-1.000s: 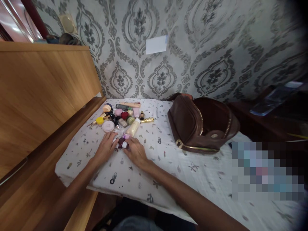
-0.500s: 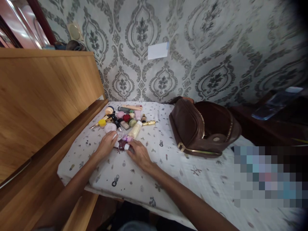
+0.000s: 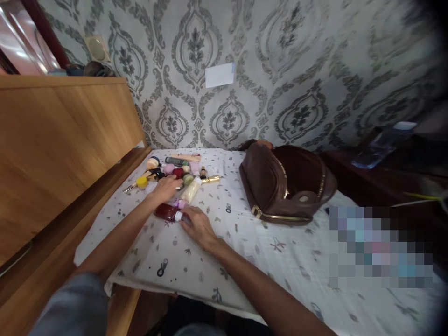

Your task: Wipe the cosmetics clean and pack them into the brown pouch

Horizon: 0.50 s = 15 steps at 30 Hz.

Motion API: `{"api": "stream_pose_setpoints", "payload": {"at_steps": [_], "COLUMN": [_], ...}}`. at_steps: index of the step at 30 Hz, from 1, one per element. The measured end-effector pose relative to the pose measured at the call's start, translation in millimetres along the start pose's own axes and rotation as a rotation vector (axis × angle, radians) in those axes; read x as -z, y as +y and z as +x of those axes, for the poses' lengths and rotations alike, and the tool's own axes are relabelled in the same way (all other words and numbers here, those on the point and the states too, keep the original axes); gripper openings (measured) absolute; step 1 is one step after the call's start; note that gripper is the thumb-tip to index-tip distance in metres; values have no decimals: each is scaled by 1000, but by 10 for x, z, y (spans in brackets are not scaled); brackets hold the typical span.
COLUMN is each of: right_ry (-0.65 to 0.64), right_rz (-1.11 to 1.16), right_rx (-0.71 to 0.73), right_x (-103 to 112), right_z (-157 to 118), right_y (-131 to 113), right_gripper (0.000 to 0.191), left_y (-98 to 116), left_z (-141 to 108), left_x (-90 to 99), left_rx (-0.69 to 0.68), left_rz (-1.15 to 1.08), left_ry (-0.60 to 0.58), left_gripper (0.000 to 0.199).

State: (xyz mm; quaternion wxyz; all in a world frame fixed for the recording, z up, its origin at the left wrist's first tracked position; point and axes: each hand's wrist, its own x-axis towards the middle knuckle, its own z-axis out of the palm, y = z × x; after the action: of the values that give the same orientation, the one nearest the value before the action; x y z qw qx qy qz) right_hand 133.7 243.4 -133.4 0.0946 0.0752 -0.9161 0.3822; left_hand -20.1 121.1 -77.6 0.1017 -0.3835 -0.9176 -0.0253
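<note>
Dark red, see-through bottle with a white cap (image 3: 167, 212) lies on its side on the white printed cloth (image 3: 252, 261), its capped end toward the right hand (image 3: 200, 227). That hand is partly curled, fingertips at the cap; the left hand (image 3: 167, 188) reaches over the cosmetics, its fingers slightly bent and close together. At this blur I cannot tell whether either hand grips anything. The bottle's body looks glossy. Just beyond it are a small purple-and-pink item (image 3: 180, 204) and a pale cream, white-capped tube (image 3: 191, 190).
</note>
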Motion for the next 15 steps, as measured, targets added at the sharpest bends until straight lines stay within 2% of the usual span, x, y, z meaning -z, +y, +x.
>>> {"api": "stream_pose_setpoints", "payload": {"at_steps": [4, 8, 10, 12, 15], "right_ry": [28, 66, 133, 223, 231], "right_rz": [60, 236, 411, 625, 1075], "right_rx": [-24, -103, -173, -267, -419], "right_x": [11, 41, 70, 123, 273], "right_z": [-11, -9, 5, 32, 85], "right_y": [-24, -11, 14, 39, 70], "right_gripper": [20, 12, 11, 5, 19], "left_y": [20, -128, -204, -179, 112], "left_z": [122, 104, 93, 57, -105], "left_x": [5, 60, 119, 210, 357], "left_rx": [-36, -137, -138, -79, 79], "left_rz": [4, 38, 17, -51, -293], "left_ry": [-31, 3, 99, 183, 279], "left_gripper": [33, 26, 31, 40, 42]}}
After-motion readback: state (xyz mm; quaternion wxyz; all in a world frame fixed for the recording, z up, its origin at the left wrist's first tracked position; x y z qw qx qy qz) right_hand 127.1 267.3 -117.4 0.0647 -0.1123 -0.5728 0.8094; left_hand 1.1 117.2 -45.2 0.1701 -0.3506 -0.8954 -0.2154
